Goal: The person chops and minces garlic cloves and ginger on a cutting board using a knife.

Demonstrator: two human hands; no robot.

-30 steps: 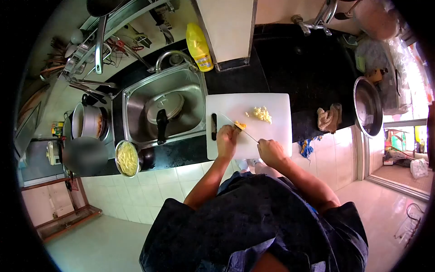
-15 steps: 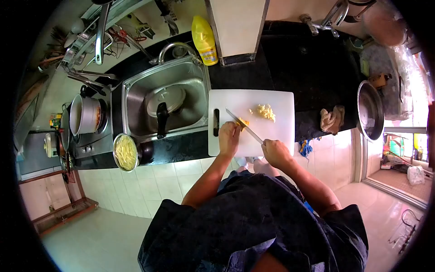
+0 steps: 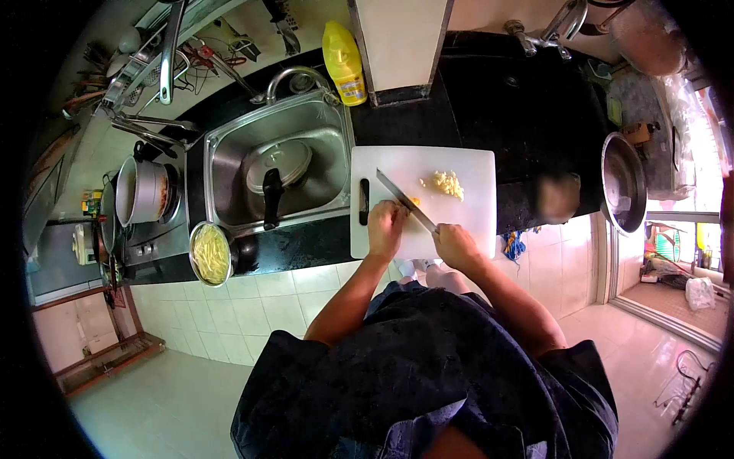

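Observation:
On the white cutting board (image 3: 475, 223), my right hand (image 3: 456, 246) is wrapped round the handle of a knife (image 3: 397, 190), its blade slanting up and left. My left hand (image 3: 387, 229) is closed at the near side of the blade, fingertips curled beside it. A small yellow-orange piece (image 3: 415, 201) shows past the blade; its kind is unclear, and the fingers and blade cover part of it. A pile of finely chopped pale yellow bits (image 3: 446, 184) lies on the board beyond the knife.
Left of the board is a steel sink (image 3: 222, 164) holding a lidded container (image 3: 284, 162). A bowl of pale yellow strips (image 3: 210, 254) sits at the counter's front edge. A yellow bottle (image 3: 343, 61) stands behind; a metal basin (image 3: 623, 183) is at the right.
The knife and my right hand have shifted slightly left and away from me. Less of the yellow-orange piece shows now. My left hand stays close to the blade.

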